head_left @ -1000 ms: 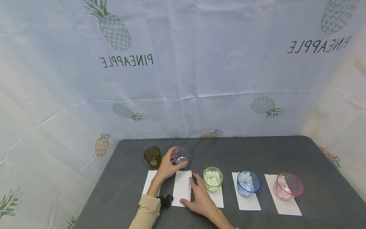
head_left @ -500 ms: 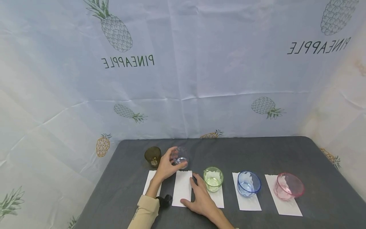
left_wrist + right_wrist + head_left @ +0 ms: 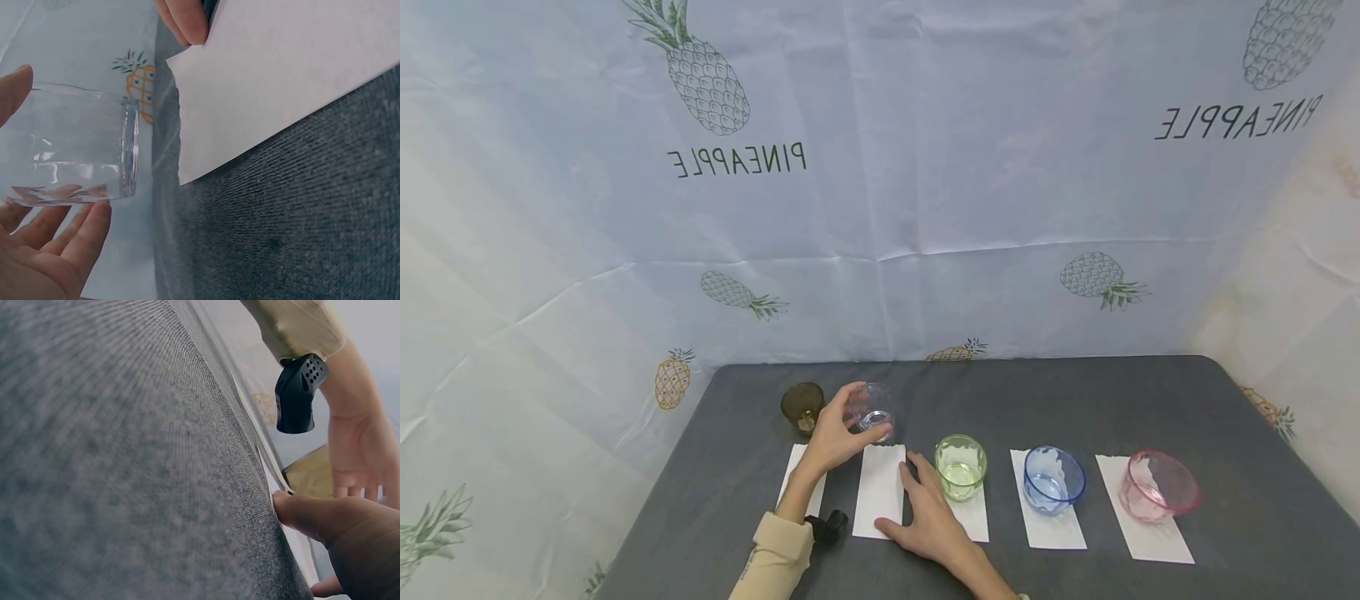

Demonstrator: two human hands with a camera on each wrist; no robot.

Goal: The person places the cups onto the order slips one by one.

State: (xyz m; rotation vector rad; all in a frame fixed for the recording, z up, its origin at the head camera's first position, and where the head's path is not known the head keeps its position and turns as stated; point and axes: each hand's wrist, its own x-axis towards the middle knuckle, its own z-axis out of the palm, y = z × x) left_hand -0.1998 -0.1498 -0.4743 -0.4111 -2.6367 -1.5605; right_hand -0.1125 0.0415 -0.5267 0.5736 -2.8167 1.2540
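Across the bottom of the head view spread the dark grey table (image 3: pixel 1045 408), with the right hand (image 3: pixel 927 517) low centre, fingers spread apart, and the left hand (image 3: pixel 837 435) up and left of it, thumb and fingers clamped. Against the right fingertips lay a white paper strip (image 3: pixel 878 492); in the left grip was the clear glass (image 3: pixel 879 404). Only the left wrist view, at frame left, showed the glass's thick base off the table.

The word PINEAPPLE (image 3: pixel 737 159) can be read two times on the pale hanging cloth (image 3: pixel 970 183), at left and at right. Both times its letters are mirror-reversed, below a pineapple drawing (image 3: pixel 709 87).
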